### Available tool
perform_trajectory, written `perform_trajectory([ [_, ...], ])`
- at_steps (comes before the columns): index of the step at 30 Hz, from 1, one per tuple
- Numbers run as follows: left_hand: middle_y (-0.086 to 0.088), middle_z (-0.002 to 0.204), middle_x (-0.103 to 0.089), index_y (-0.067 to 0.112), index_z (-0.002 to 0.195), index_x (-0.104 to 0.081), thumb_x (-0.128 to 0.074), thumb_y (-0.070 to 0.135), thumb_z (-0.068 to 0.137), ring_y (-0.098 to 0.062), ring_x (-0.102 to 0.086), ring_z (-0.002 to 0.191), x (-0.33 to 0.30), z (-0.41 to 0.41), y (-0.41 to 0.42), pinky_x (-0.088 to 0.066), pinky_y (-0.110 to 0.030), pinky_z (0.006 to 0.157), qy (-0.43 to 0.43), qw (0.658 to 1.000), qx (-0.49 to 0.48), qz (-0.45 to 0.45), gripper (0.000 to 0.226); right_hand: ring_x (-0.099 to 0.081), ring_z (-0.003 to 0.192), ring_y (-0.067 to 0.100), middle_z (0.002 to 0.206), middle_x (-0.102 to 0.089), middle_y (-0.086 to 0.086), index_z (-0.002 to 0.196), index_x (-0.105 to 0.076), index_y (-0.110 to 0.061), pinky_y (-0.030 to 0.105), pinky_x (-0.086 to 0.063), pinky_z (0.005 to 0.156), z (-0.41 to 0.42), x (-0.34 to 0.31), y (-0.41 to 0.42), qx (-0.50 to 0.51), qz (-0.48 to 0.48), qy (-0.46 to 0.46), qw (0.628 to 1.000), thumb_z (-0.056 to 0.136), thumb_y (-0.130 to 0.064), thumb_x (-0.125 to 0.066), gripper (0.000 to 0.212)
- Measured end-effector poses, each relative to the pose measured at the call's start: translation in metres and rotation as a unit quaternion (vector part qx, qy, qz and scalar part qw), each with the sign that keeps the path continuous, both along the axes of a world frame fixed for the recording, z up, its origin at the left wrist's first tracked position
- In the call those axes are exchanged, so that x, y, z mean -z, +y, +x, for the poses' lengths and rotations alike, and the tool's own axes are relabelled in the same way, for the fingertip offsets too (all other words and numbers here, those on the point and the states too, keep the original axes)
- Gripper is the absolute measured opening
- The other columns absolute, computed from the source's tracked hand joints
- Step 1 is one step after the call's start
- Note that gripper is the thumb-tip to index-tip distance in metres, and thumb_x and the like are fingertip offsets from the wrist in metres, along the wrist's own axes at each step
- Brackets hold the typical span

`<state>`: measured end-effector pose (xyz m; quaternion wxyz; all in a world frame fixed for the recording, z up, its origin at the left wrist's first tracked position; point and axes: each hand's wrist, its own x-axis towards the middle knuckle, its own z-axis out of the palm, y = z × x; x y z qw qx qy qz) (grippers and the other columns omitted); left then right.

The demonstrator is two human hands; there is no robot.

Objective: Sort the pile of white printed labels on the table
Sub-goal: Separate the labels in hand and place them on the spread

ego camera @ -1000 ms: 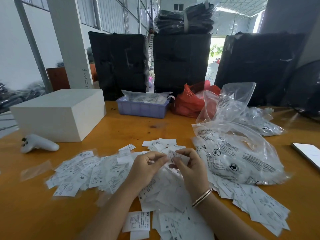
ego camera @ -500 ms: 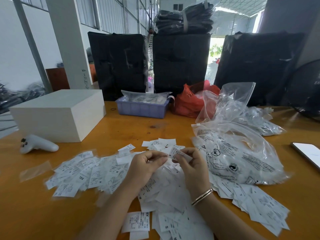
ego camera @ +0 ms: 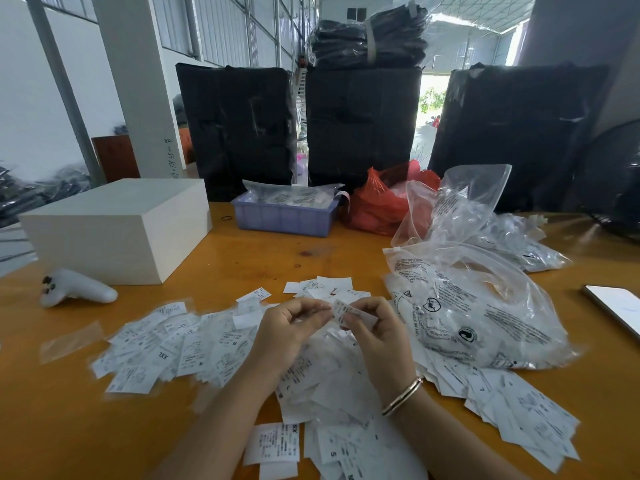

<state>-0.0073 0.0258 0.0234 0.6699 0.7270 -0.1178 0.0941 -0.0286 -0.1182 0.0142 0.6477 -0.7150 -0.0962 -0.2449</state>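
White printed labels lie scattered over the orange table (ego camera: 242, 265): a spread at the left (ego camera: 173, 348), a heap under my wrists (ego camera: 329, 393), more at the right (ego camera: 512, 410), and a small group further back (ego camera: 325, 287). My left hand (ego camera: 291, 327) and my right hand (ego camera: 377, 330) meet above the heap, fingers curled, and together they pinch one small label (ego camera: 343, 311) between the fingertips. A bangle sits on my right wrist.
A white box (ego camera: 114, 226) and a white controller (ego camera: 76, 289) sit at the left. A lilac tray (ego camera: 284, 220), a red bag (ego camera: 377, 202) and clear printed plastic bags (ego camera: 485, 317) stand behind and to the right. A phone (ego camera: 616, 306) lies at the right edge. Black wrapped bales (ego camera: 360, 126) line the back.
The label between my fingertips has shifted and turned slightly, and both hands have lifted a little. The piles on the table look unchanged.
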Motion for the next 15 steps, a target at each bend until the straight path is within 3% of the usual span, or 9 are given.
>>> perform_trajectory([
  [5, 0.019, 0.082, -0.073, 0.032, 0.076, -0.073, -0.075, 0.021, 0.078, 0.005, -0.066, 0.081, 0.0015, 0.0008, 0.0009, -0.046, -0.003, 0.067, -0.003, 1.0, -0.008, 0.013, 0.011, -0.063, 0.071, 0.012, 0.077, -0.064, -0.005, 0.083, -0.058, -0.02, 0.019, -0.05, 0.063, -0.0011, -0.0001, 0.0003, -0.025, -0.015, 0.008, 1.0, 0.086, 0.001, -0.063, 0.021],
  [11, 0.02, 0.082, -0.072, 0.034, 0.076, -0.073, -0.072, 0.038, 0.074, 0.006, -0.065, 0.083, -0.0023, -0.0019, 0.0003, -0.044, -0.003, 0.067, -0.005, 0.999, -0.004, 0.045, 0.005, -0.06, 0.082, 0.018, 0.083, -0.062, -0.007, 0.086, -0.057, -0.025, 0.039, -0.052, 0.076, -0.0025, 0.0003, 0.001, -0.024, -0.071, 0.007, 0.997, 0.084, 0.006, -0.057, 0.031],
  [15, 0.024, 0.081, -0.071, 0.032, 0.079, -0.072, -0.071, 0.032, 0.08, 0.009, -0.063, 0.081, -0.0017, -0.001, 0.0014, -0.043, -0.001, 0.067, -0.005, 0.998, -0.009, 0.062, 0.002, -0.062, 0.074, 0.014, 0.083, -0.063, -0.008, 0.087, -0.058, -0.022, 0.027, -0.054, 0.065, -0.0037, -0.0013, -0.0006, -0.008, -0.002, -0.006, 1.0, 0.085, 0.009, -0.056, 0.031],
])
